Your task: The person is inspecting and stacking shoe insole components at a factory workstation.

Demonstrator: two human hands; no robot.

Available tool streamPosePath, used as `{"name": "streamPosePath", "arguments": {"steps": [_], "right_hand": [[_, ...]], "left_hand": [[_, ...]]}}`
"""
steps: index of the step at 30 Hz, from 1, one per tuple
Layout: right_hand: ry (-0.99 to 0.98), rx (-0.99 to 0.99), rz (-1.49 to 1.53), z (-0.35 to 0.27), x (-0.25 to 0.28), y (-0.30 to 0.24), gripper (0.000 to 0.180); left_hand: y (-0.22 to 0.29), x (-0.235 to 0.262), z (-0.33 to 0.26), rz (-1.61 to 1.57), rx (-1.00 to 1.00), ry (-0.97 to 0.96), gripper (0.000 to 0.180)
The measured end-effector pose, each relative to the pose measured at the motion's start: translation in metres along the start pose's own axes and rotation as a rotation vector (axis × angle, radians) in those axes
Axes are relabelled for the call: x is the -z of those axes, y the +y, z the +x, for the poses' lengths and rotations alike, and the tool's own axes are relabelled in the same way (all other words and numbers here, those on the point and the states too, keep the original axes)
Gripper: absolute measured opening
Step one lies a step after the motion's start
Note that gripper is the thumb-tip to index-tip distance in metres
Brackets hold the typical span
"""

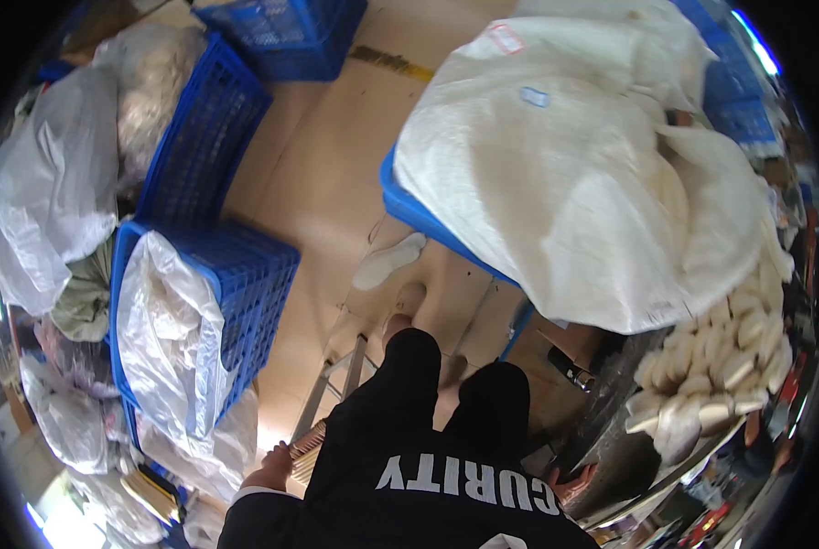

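My left hand (275, 467) is at the lower left, its fingers closed at the edge of a brown, ribbed stool seat (309, 452). Metal legs (348, 368) of that stool stretch forward beside my left knee. Lower right, my right hand (571, 485) rests against the edge of a dark grey panel (618, 430); my clothing hides part of it, and its grip is unclear. Above that panel lies a heap of cream-coloured, finger-shaped pieces (716, 361), perhaps gloves.
A large white sack (556, 174) covers a blue crate (405, 197) ahead right. Left stand blue crates (258, 293) with clear plastic bags (173, 339). Another blue crate (277, 37) is at the far end. A pale flat piece (388, 263) lies on the tiled floor (313, 174).
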State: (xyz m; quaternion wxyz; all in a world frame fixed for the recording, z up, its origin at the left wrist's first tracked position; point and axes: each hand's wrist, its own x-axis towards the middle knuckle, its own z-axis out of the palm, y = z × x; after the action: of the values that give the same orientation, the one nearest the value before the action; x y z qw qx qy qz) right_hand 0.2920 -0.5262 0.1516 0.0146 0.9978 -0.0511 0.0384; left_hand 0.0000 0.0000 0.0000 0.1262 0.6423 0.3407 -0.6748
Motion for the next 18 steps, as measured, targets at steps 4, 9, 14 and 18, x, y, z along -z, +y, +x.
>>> {"name": "streamPosePath", "arguments": {"steps": [4, 9, 14, 18], "right_hand": [[0.131, 0.112, -0.1, 0.018, -0.013, 0.003, 0.076], [0.019, 0.113, -0.147, 0.045, -0.028, -0.007, 0.073], [-0.059, 0.049, -0.236, 0.073, -0.038, -0.021, 0.07], [-0.09, 0.026, -0.323, 0.095, -0.042, -0.035, 0.067]], "left_hand": [[-0.008, -0.003, 0.004, -0.082, 0.038, -0.093, 0.041], [0.021, 0.1, 0.095, 0.24, -0.309, -0.215, 0.042], [0.18, 0.248, 0.214, -0.326, -0.518, 0.452, 0.024], [0.302, 0.317, 0.29, -0.457, -0.567, 0.494, 0.023]]}}
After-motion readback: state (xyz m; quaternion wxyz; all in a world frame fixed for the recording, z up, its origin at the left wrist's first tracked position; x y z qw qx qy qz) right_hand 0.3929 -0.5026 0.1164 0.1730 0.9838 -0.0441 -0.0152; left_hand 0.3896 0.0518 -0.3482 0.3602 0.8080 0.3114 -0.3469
